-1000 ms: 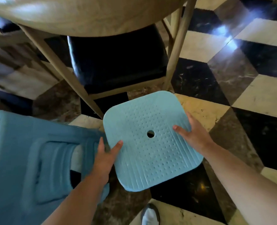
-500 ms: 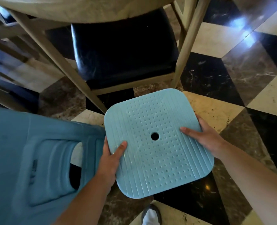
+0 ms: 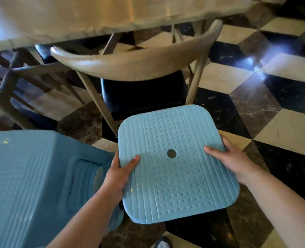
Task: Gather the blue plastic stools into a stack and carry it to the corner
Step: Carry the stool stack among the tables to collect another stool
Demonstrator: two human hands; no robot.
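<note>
A light blue plastic stool (image 3: 175, 176) fills the middle of the view, its dotted square seat with a centre hole facing me. My left hand (image 3: 119, 174) grips the seat's left edge, thumb on top. Opposite it, my right hand (image 3: 228, 160) grips the right edge, thumb on top. The stool is held above the floor; its legs are hidden under the seat. A second blue stool (image 3: 28, 190) stands at the lower left, close beside the held one, its seat top and side panel showing.
A wooden chair (image 3: 139, 67) with a curved back and black seat stands right ahead, tucked under a cloth-covered table (image 3: 94, 17). More chair frames crowd the left. A checkered marble floor (image 3: 282, 122) spreads to the right. My shoe toe (image 3: 163, 243) shows at the bottom.
The stool in both hands has risen and come closer to me. My view has lifted, so the chair's curved back and the table's cloth now show.
</note>
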